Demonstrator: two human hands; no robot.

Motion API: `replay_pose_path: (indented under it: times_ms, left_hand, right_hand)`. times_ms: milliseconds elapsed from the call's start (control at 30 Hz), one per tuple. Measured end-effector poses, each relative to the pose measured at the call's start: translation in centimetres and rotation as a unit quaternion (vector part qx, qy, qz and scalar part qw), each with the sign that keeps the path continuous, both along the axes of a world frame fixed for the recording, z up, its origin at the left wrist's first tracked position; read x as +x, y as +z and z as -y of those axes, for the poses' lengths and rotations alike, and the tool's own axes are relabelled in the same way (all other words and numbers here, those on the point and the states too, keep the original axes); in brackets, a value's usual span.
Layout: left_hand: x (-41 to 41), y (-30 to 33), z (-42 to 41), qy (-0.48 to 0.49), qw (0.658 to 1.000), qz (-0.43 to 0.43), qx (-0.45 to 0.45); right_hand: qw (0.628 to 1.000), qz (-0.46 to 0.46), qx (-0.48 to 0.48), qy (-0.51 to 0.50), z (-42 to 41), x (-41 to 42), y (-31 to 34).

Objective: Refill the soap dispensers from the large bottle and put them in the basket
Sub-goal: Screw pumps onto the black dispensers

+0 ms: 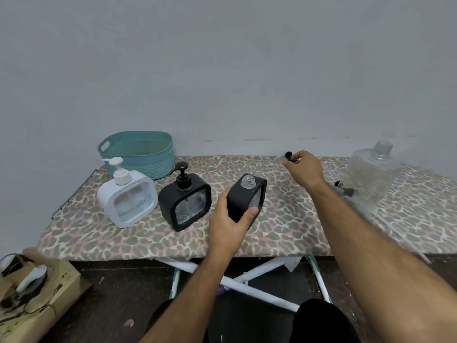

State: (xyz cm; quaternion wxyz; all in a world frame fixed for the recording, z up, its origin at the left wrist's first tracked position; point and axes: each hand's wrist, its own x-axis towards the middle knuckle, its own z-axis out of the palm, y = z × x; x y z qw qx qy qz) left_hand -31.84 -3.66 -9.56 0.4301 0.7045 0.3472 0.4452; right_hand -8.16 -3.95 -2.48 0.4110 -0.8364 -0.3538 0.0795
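My left hand (228, 220) grips a black square dispenser (249, 194) with its pump off and its clear threaded neck open, tilted to the right. My right hand (303, 169) holds the black pump head (289, 156) above the far side of the board. A second black dispenser (185, 201) and a white dispenser (127, 198) stand with their pumps on at the left. The large clear bottle (371, 173) stands uncapped at the far right. A teal basket (138, 151) sits at the back left.
Everything stands on an ironing board with a leopard-print cover (284, 231) against a grey wall. A small black part (346, 190) lies by the large bottle. A cardboard box (32, 290) with an iron on it sits on the floor at lower left.
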Motion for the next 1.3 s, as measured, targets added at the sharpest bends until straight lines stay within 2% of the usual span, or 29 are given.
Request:
replay_pose_path:
  times_ms: [200, 433, 567, 700, 900, 1033, 1167, 1300]
  left_hand:
    - [0.4, -0.2, -0.1, -0.023, 0.999, 0.025, -0.009]
    - [0.7, -0.7, -0.1, -0.024, 0.999, 0.038, -0.022]
    - [0.6, -0.9, -0.3, -0.022, 0.999, 0.035, -0.028]
    - [0.7, -1.1, -0.2, -0.020, 0.999, 0.039, -0.025]
    - [0.7, -1.1, -0.3, -0.017, 0.999, 0.042, -0.017]
    - [0.6, -1.3, -0.5, 0.007, 0.999, 0.033, 0.006]
    - [0.4, -1.2, -0.6, 0.015, 0.998, 0.054, -0.016]
    - [0.3, -0.9, -0.3, 0.010, 0.996, 0.080, -0.032]
  right_hand:
    - [0.995, 0.007, -0.083, -0.059, -3.4, 4.3, -2.1]
    - [0.984, 0.054, -0.158, -0.069, -6.9, 6.6, -4.2]
    - [0.978, 0.085, -0.172, -0.082, -8.1, 7.3, -4.5]
    - [0.978, 0.062, -0.167, -0.110, -8.9, 7.9, -4.6]
    - [0.991, 0.021, -0.104, -0.084, -8.5, 7.0, -3.3]
    - [0.998, -0.047, 0.035, -0.027, -7.3, 4.5, -0.7]
    - [0.975, -0.122, 0.181, 0.052, -4.1, 0.9, 2.4]
    - [0.943, -0.144, 0.279, 0.110, -0.7, -2.5, 6.2]
